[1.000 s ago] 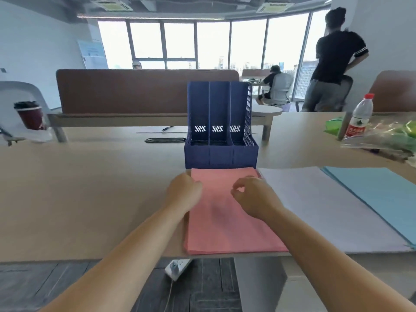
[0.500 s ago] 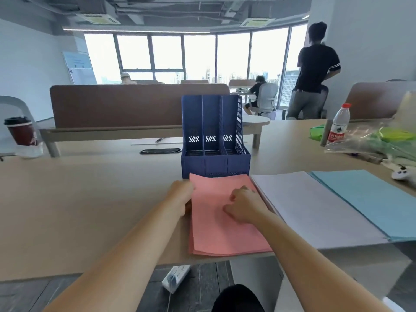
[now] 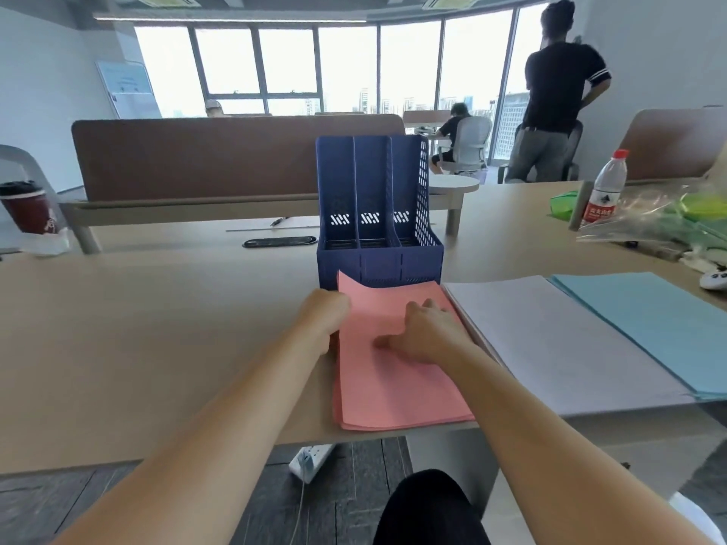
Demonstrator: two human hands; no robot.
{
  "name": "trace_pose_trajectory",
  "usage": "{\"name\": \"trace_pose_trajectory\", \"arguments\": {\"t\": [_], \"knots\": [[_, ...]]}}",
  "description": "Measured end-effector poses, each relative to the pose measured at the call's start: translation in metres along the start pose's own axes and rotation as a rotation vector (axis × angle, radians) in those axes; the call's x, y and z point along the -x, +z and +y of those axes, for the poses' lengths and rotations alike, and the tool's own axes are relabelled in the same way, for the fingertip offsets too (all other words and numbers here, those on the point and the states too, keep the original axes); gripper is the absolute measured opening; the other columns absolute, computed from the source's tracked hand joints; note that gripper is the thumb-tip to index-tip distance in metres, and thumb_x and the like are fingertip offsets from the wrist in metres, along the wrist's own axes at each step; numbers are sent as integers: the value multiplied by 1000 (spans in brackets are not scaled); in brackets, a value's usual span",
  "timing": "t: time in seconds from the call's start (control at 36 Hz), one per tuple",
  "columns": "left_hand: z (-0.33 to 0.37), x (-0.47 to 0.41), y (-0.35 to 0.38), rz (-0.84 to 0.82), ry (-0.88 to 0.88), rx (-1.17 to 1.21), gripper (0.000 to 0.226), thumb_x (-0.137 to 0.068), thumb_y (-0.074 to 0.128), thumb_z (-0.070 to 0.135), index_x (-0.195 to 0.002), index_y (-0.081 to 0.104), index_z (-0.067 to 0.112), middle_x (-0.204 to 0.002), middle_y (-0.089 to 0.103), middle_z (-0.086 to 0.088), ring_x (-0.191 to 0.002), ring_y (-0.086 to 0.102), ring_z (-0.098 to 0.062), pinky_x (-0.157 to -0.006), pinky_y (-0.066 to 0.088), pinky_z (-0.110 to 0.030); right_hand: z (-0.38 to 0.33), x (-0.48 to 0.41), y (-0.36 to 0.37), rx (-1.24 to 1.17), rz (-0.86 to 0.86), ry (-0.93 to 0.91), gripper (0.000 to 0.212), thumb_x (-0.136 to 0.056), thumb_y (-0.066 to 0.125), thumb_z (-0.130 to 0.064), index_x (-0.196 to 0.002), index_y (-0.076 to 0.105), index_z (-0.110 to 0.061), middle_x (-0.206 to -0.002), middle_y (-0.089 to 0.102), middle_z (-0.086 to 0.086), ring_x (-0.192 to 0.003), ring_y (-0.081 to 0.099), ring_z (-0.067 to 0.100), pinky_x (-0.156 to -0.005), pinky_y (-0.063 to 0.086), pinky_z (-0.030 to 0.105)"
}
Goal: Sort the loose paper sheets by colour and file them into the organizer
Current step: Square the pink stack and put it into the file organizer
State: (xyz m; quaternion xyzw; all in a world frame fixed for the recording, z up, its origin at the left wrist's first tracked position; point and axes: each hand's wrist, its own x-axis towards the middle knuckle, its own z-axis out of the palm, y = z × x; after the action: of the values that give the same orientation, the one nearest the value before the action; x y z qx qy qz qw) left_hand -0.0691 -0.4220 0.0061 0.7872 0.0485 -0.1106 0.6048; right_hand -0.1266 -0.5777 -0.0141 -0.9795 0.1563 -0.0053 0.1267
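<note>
A stack of pink sheets (image 3: pixel 397 383) lies at the table's front edge, right in front of the blue three-slot organizer (image 3: pixel 373 214), whose slots look empty. My left hand (image 3: pixel 324 312) grips the stack's left edge near the far corner, and that corner is lifted. My right hand (image 3: pixel 425 332) rests on top of the pink stack with its fingers pressing down. To the right lie a white stack (image 3: pixel 550 340) and, beyond it, a blue stack (image 3: pixel 653 320).
A water bottle (image 3: pixel 604 188) and a clear bag of green items (image 3: pixel 665 218) sit at the far right. A dark cup (image 3: pixel 27 208) stands far left. A brown desk divider (image 3: pixel 196 155) runs behind the organizer. A person stands at the back right.
My left hand slid from on top of the pink stack to its left edge and raised the far left corner. My right hand shifted slightly toward the stack's middle.
</note>
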Motion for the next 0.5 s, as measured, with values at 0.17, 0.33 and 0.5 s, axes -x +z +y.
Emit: {"name": "trace_pose_trajectory", "arguments": {"t": [0.17, 0.33, 0.5], "knots": [[-1, 1, 1, -16, 7, 16, 16, -81, 50, 2, -74, 59, 13, -73, 57, -8, -67, 51, -24, -63, 38, -26, 1, -2, -4, -2, -48, 11, 93, -70, 60, -81, -135, 45, -16, -137, 42, 9, -123, 45, 33, -95, 49, 47], [-5, -4, 4, -71, -20, 84, 25, -74, 67, 11, -98, 64, 6, -84, 68, -13, -77, 65, -29, -68, 52, -31, 8, -5, -4, -18, -43, 3, 83, -79, 56, -76, -135, 47, -16, -135, 45, 7, -119, 49, 31, -95, 48, 44], [-14, -8, 15, -105, 20, 7, 22, -82, 49, -8, -91, 66, 3, -79, 64, -18, -71, 62, -29, -67, 49, -34, 12, -9, -11, -15, -94, -2, 70, -87, 54, -66, -133, 51, -13, -135, 47, 8, -118, 52, 30, -96, 47, 40]]}}
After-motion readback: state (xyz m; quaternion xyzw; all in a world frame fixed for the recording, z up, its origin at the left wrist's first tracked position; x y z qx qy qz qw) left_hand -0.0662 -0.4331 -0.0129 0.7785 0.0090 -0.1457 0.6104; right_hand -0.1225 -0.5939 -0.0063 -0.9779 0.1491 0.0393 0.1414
